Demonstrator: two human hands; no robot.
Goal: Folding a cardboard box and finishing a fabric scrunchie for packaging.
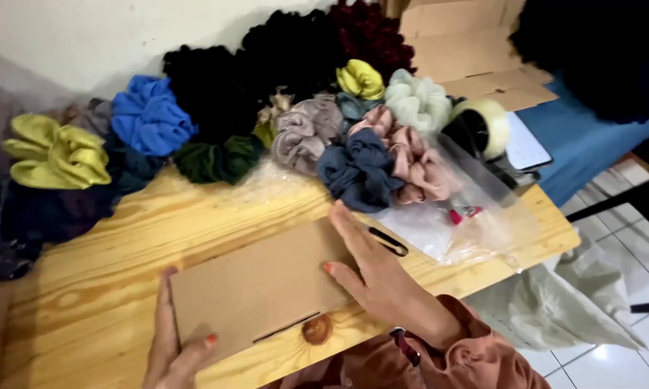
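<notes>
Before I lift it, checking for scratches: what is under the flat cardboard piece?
The cardboard piece lies on the wooden table, both hands flat on it. A dark knot shows at its edge; the wood beneath is covered.

The left hand (172, 344) is running off the bottom edge; the right hand (378, 277) is covering part of the flat cardboard piece (260, 288).

We have bare wood on the table (87, 288) to the left of the cardboard sheet (260, 284), open for a hand to pass. Along the back, piled scrunchies (360, 173) block the way from edge to edge. To the right, clear plastic bags (468, 223) and a tape roll (483, 126) crowd the corner; a pen (388, 241) lies just beside the sheet.
</notes>
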